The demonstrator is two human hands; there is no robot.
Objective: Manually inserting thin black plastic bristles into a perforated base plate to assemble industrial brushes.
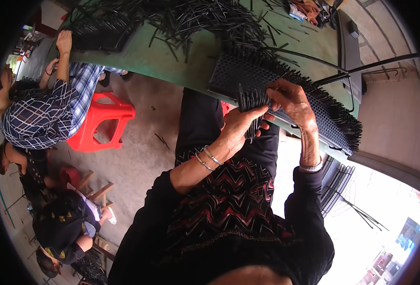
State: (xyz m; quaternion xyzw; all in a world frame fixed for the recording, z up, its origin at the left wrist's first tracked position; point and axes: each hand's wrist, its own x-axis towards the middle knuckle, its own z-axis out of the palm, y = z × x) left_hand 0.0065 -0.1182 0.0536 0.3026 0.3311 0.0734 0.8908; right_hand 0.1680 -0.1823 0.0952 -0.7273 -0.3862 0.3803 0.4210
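My left hand (pixel 237 127) is closed round a bundle of thin black sticks (pixel 251 99), their ends fanning up past the thumb. Close beside the bundle, my right hand (pixel 293 103) has its thumb and fingers pinched together. Whatever lies between those fingertips is too small to make out. Just beyond both hands, a long black board full of holes (pixel 230 73) rests along the near edge of the table. Rows of upright black sticks (pixel 310 90) stand in its far side, while the holes nearer me are bare. My right hand covers part of the board.
Loose black sticks (pixel 195 19) lie heaped on the green table (pixel 172 71). A thin black metal rod (pixel 381 61) crosses at the right. To the left, a co-worker (pixel 43 111) sits by a red plastic stool (pixel 103 121) with another board (pixel 105 40). More people (pixel 60 223) sit behind.
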